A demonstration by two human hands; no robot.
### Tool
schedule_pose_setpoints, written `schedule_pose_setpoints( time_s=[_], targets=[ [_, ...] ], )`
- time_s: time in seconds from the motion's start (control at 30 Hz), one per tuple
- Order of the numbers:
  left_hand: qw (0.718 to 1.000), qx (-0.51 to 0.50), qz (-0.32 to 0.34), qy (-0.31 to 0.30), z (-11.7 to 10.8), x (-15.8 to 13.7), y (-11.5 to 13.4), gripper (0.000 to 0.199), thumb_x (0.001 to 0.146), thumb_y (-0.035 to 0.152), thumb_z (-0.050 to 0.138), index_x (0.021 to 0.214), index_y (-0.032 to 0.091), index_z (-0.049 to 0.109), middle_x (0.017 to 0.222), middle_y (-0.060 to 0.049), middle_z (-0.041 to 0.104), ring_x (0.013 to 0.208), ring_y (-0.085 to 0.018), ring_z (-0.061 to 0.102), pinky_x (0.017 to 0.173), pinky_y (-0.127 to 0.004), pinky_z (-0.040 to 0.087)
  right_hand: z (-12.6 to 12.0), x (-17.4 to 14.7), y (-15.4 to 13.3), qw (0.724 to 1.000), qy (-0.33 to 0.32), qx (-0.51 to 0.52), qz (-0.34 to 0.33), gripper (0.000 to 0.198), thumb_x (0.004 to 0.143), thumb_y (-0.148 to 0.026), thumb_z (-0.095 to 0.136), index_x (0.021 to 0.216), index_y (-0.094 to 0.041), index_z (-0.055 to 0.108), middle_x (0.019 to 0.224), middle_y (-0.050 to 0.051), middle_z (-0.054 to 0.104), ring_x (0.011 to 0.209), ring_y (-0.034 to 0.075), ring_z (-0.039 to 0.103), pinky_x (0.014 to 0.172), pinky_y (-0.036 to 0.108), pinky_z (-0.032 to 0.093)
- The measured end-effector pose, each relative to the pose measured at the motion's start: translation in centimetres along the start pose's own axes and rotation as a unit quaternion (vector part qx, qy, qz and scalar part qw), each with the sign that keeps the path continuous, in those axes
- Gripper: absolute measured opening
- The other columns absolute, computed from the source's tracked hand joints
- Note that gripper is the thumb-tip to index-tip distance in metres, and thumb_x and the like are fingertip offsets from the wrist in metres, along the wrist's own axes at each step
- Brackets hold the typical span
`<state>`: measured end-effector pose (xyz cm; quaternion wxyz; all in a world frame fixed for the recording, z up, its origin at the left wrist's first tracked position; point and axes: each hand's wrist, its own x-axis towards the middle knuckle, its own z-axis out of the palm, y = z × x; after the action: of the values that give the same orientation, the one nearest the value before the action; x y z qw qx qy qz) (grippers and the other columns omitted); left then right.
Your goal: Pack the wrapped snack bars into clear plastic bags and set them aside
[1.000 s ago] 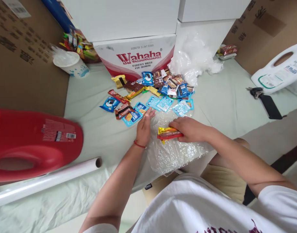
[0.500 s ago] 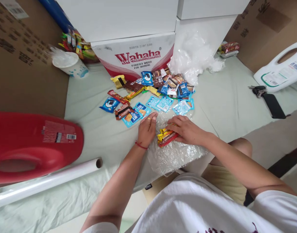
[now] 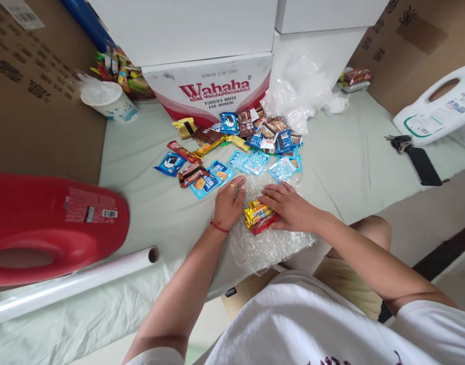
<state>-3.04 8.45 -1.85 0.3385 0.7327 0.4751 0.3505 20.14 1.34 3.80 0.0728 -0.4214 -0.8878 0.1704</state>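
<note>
On a sheet of clear plastic film (image 3: 263, 251) lies a small bundle of wrapped snack bars (image 3: 255, 214), yellow ones with a red one on the near side. My right hand (image 3: 291, 208) is closed over the bundle's right end, fingers on top and thumb at the near side. To the left of the bundle, my left hand (image 3: 229, 205) rests at the film's edge, fingers stretched forward and thumb apart, holding nothing that I can see. Just beyond its fingertips are blue cracker packets (image 3: 205, 185) and a brown-wrapped snack (image 3: 191, 174).
A pile of mixed snacks (image 3: 251, 126) lies before a Wahaha carton (image 3: 213, 83). Crumpled plastic (image 3: 301, 96) sits behind right. At left are a red jug (image 3: 95, 223), a film roll (image 3: 84, 279) and a paper cup (image 3: 111, 101); at right, a white jug (image 3: 437, 109), phone (image 3: 424, 165) and keys (image 3: 401, 144).
The bundle under my right hand has shifted slightly left and turned, showing more of the yellow wrappers. My left hand stays nearly in place.
</note>
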Motion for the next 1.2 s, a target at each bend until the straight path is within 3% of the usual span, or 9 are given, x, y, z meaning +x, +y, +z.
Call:
schedule_pose_setpoints(
  time_s=[0.3,0.4,0.57,0.8,1.0,1.2],
  targets=[
    [1.0,-0.003,0.002,-0.002,0.1,0.0,-0.1,0.035,0.098,0.029,0.053,0.13,0.019,0.065,0.131,-0.01,0.073,0.124,-0.025,0.068,0.116,-0.048,0.049,0.6,0.7,-1.8,1.0,-0.016,0.012,-0.014,0.068,0.093,-0.034,0.063,0.155,-0.011,0.046,0.157,0.022,0.048,0.153,0.038,0.03,0.121,0.068,0.014],
    [1.0,0.004,0.005,-0.003,0.1,-0.1,0.1,0.035,0.098,0.029,0.052,0.129,0.019,0.065,0.13,-0.01,0.074,0.123,-0.025,0.069,0.115,-0.047,0.049,0.7,0.6,-2.4,1.0,0.004,0.013,-0.018,0.064,0.094,-0.036,0.061,0.152,-0.012,0.049,0.16,0.021,0.046,0.153,0.037,0.03,0.122,0.067,0.012],
    [1.0,0.004,0.009,-0.002,0.0,-0.1,0.2,0.034,0.1,0.031,0.05,0.128,0.019,0.065,0.128,-0.01,0.075,0.122,-0.023,0.069,0.114,-0.045,0.05,0.6,-0.2,-1.4,0.998,0.054,0.008,-0.008,0.04,0.101,-0.031,0.054,0.139,-0.021,0.063,0.148,0.014,0.059,0.151,0.035,0.034,0.122,0.066,0.015],
    [1.0,0.003,0.007,-0.002,0.0,0.0,0.2,0.034,0.099,0.032,0.05,0.127,0.02,0.065,0.128,-0.009,0.075,0.12,-0.023,0.07,0.113,-0.045,0.05,-0.1,-0.5,-0.1,0.997,0.074,0.011,0.022,0.04,0.097,-0.021,0.055,0.135,-0.022,0.065,0.137,0.013,0.066,0.148,0.037,0.038,0.12,0.065,0.02],
    [1.0,-0.003,0.005,-0.003,0.1,0.0,0.0,0.033,0.098,0.032,0.052,0.127,0.021,0.066,0.127,-0.009,0.075,0.119,-0.024,0.07,0.113,-0.046,0.05,-1.4,0.5,1.1,0.998,0.038,0.016,0.054,0.058,0.082,-0.007,0.052,0.138,-0.021,0.061,0.135,0.012,0.067,0.146,0.036,0.04,0.118,0.065,0.022],
    [1.0,0.008,0.0,-0.006,0.1,0.0,0.1,0.034,0.097,0.031,0.054,0.127,0.021,0.066,0.128,-0.009,0.075,0.121,-0.025,0.069,0.113,-0.047,0.05,-2.7,3.5,2.3,0.999,-0.028,-0.006,0.018,0.045,0.085,-0.015,0.06,0.129,-0.018,0.067,0.126,0.015,0.069,0.133,0.035,0.05,0.112,0.054,0.032]
  ],
)
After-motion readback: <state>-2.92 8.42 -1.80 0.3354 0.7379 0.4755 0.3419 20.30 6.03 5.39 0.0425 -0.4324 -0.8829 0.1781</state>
